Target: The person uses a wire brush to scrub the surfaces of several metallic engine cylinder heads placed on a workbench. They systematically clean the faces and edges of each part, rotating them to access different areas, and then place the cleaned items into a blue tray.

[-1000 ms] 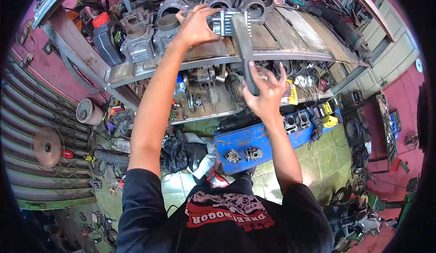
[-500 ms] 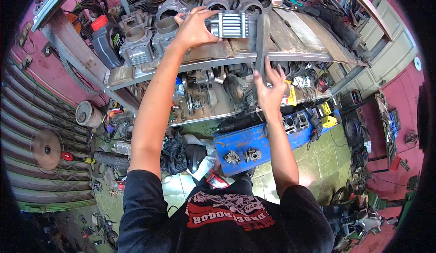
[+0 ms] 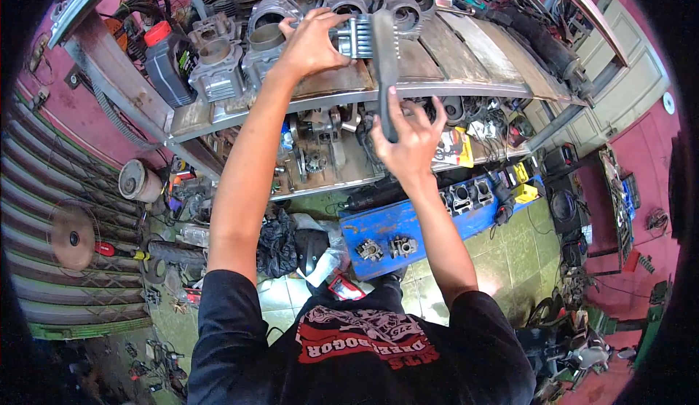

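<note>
My left hand point(image 3: 314, 45) grips a finned metal engine cylinder point(image 3: 358, 39) from its left side, holding it up over the front of the workbench. In my right hand point(image 3: 411, 137) is the handle of a long dark brush point(image 3: 386, 45). Its head stands upright across the right part of the fins, and a row of short bristles shows along its right edge. Whether the bristles press on the metal is hard to tell. Behind my left hand stand other grey cylinders point(image 3: 218, 70) and round-bored castings on the bench.
A dark bottle with a red cap point(image 3: 171, 63) stands at the bench's left end. The wooden bench top point(image 3: 466, 59) has a metal front edge point(image 3: 349, 99). Parts crowd the lower shelf point(image 3: 291, 183). Below sits a blue table point(image 3: 364, 223) with two carburettors point(image 3: 402, 246). A fan point(image 3: 74, 237) stands left.
My right hand has moved left with the brush, from beside the cylinder to across its fins. The left hand and the cylinder stay nearly in place.
</note>
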Demonstrator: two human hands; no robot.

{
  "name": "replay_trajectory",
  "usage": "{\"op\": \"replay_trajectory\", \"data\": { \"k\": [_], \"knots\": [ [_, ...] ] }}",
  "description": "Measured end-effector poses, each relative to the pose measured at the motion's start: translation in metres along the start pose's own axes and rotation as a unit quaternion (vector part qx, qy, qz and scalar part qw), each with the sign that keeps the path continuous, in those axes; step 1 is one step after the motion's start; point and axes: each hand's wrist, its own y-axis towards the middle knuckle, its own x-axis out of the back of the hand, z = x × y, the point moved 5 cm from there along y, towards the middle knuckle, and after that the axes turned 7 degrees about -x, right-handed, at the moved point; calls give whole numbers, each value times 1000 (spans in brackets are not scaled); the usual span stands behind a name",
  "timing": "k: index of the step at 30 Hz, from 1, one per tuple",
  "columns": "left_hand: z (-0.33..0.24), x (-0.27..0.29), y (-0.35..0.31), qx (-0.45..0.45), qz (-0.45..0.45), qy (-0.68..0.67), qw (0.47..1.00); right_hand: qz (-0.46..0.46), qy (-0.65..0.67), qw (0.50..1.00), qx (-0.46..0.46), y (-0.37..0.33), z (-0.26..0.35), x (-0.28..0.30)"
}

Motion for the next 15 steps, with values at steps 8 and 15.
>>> {"op": "replay_trajectory", "data": {
  "k": [8, 15],
  "knots": [
    [-31, 4, -10, -46, -33, 50, 997, 24, 26, 999, -10, -33, -10, 2],
    [-48, -13, -32, -91, -84, 72, 990, 51, 28, 998, -24, -61, -12, 6]
  ]
}}
